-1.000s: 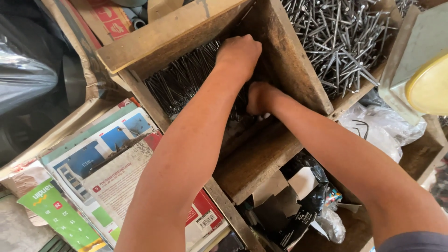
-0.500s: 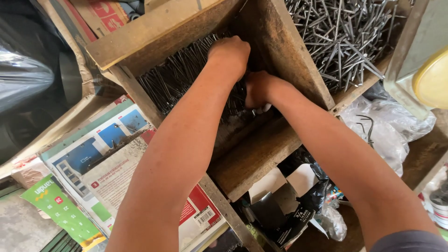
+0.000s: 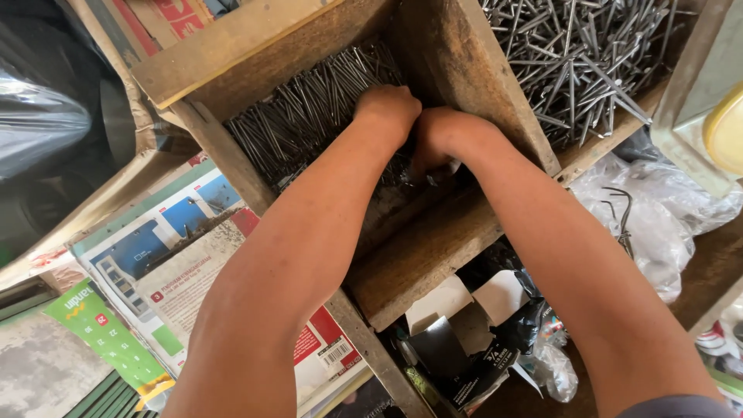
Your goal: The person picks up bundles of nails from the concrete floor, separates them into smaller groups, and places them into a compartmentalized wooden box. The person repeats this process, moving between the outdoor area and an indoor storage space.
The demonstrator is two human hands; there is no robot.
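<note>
Both my hands reach down into a wooden bin [image 3: 232,66] filled with dark steel nails [image 3: 309,108]. My left hand [image 3: 387,108] is curled into the pile near the bin's right wall, fingers closed among the nails. My right hand [image 3: 441,143] sits just beside it, lower in the bin, fingers bent down into the nails and hidden from view. The two hands touch each other. What each hand grips under the fingers is hidden.
A second wooden bin [image 3: 611,131] on the right holds several longer grey nails [image 3: 580,54]. Printed paper sheets [image 3: 155,263] lie at the left. Clear plastic bags [image 3: 658,209] sit at the right, black packets and card [image 3: 472,340] below. A yellow container [image 3: 727,128] is at the far right.
Both hands have sunk deeper into the nail pile and drawn closer together; the left hand has come back from the far end toward the right hand.
</note>
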